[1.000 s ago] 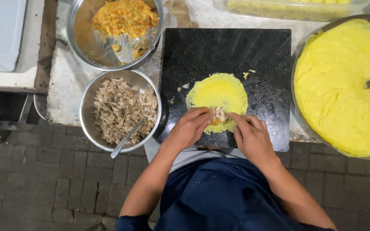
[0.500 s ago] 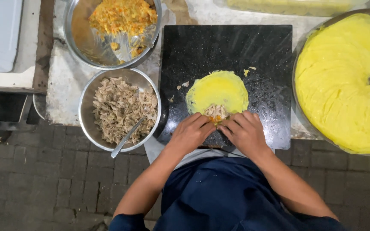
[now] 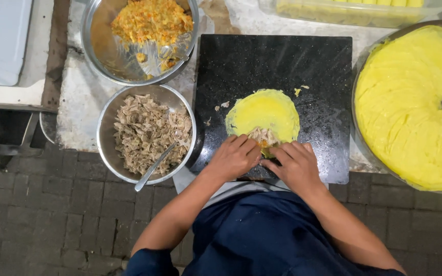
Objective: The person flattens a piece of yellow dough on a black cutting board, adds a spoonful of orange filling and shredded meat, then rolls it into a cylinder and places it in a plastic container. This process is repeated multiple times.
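Left hand [image 3: 234,157] and right hand [image 3: 295,164] are pressing curled fingers onto the near edge of the yellow wrapper [image 3: 266,113]. Both are pinching that edge over the shredded filling [image 3: 262,136] on the black board [image 3: 277,61].

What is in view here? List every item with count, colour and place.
crepe: 1, yellow, on the board, near edge under both hands
filling: 1 heap, beige-orange, on crepe's near edge
board: 1, black, centre
meat bowl: 1, steel, shredded beige filling, left of board
spoon: 1, metal, in meat bowl
orange bowl: 1, steel, orange mix, top left
crepe stack: 1, yellow, right
tub: 1, clear, top right
counter: 1, pale
left hand: on crepe's near edge
right hand: on crepe's near edge
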